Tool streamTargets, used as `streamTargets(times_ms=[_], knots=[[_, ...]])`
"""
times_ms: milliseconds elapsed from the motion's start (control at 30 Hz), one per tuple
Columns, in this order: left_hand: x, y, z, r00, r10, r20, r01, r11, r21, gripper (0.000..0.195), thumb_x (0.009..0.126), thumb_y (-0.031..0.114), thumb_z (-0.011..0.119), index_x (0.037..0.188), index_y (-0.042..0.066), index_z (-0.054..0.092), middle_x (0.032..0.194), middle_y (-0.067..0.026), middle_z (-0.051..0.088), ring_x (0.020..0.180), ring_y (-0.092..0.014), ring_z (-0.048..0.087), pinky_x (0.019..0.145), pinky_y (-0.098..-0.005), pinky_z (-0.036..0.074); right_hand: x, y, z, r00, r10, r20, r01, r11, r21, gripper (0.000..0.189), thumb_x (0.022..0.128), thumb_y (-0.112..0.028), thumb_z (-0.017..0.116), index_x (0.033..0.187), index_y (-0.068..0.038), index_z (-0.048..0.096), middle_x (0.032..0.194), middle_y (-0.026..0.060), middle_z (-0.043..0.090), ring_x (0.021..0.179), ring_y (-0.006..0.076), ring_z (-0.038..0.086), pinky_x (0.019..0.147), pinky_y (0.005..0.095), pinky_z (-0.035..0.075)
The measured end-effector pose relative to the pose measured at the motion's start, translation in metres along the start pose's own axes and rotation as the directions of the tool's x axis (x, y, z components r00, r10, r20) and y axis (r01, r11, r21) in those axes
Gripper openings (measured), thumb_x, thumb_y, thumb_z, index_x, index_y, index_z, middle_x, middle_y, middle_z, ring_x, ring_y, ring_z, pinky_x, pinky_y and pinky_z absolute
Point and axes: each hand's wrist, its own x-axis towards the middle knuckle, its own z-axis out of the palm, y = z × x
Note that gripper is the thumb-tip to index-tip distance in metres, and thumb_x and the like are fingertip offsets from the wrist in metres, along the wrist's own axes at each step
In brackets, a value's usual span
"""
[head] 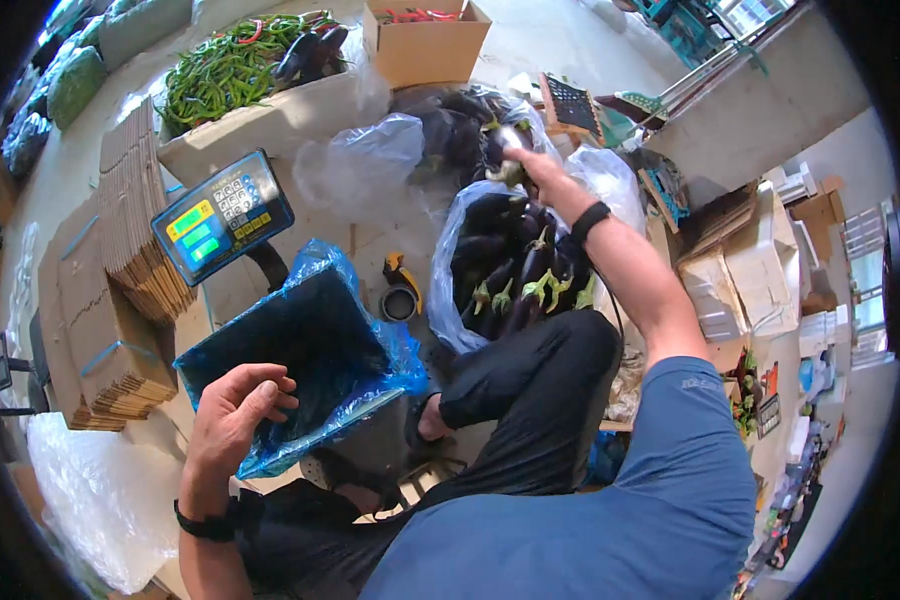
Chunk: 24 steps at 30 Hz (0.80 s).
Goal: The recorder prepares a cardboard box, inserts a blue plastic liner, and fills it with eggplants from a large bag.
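My left hand (249, 401) hovers above the dark platform of a digital scale (300, 337), fingers loosely bent and holding nothing. Blue plastic film (409, 360) wraps the platform's edges. The scale's keypad display (223, 217) stands behind it on a post, its readouts lit. My right hand (536, 171) reaches out to dark eggplants (450, 131) in a far clear plastic bag. Blur around its fingers hides whether it grips one. Nearer to me, more eggplants (532, 259) with green stem ends fill an open plastic bag (450, 322) beside my knee.
A tape dispenser (401, 289) sits on the floor between scale and bag. Flattened cardboard boxes (112, 315) are stacked at left. Beyond lie green chili peppers (221, 67) and a carton (427, 49) holding red peppers. Bubble wrap (101, 487) lies at lower left. A low wall (765, 105) runs at upper right.
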Motion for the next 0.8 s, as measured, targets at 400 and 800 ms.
streamTargets(times_ms=[400, 800], knots=[[0.011, -0.026, 0.018, 0.979, 0.029, 0.204, -0.175, 0.64, 0.748, 0.064, 0.084, 0.022, 0.079, 0.138, -0.002, 0.056, 0.133, -0.0263, 0.063, 0.124, -0.043, 0.061, 0.107, -0.0425, 0.048, -0.112, 0.072, -0.003, 0.699, -0.172, 0.694, 0.708, 0.297, -0.64, 0.044, 0.078, -0.036, 0.079, 0.105, -0.002, 0.074, 0.109, 0.0216, 0.073, 0.1, 0.0391, 0.07, 0.087, 0.0474, 0.056], [0.01, -0.031, 0.023, 0.927, -0.273, 0.258, 0.031, 0.74, 0.672, 0.037, 0.089, -0.001, 0.064, 0.126, -0.006, 0.065, 0.107, -0.0154, 0.075, 0.101, -0.02, 0.072, 0.092, -0.0331, 0.055, -0.127, 0.211, -0.102, 0.714, -0.502, 0.488, 0.552, -0.025, -0.834, 0.036, 0.086, -0.005, 0.059, 0.121, -0.005, 0.064, 0.119, 0.013, 0.066, 0.117, 0.0306, 0.061, 0.099, 0.042, 0.048]])
